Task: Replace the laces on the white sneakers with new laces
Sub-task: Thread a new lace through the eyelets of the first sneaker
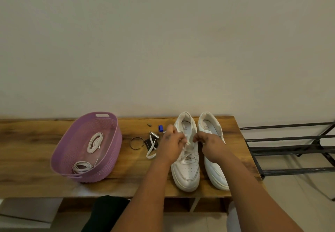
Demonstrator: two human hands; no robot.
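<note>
Two white sneakers stand side by side on the wooden surface [27, 152], toes toward me and heels toward the wall, so each long axis runs straight away from my body. I am working on the left sneaker [185, 166]; the right sneaker [213, 159] sits just beside it, partly under my right forearm.

My left hand [171, 144] is curled and pinches the lace [188, 154] near the upper eyelets. My right hand [206, 140] is curled too, fingers gripping the lace on the other side of the tongue. One loose end [152, 150] trails off to the left across the surface, over a small black card [149, 143].

I judge the lace soft, flat and very light, limp enough to twist or slip, so it is best held close to the eyelet or at its stiff tip. The shoe itself looks firm and should stay put under a gentle pull.

A purple basket [59, 159] stands well to the left, holding two coiled laces [94, 142]; whether these are the new ones I cannot tell. Between basket and shoes lie a bangle [136, 143], a small metal cylinder [155, 134] and a blue piece [160, 128].
</note>
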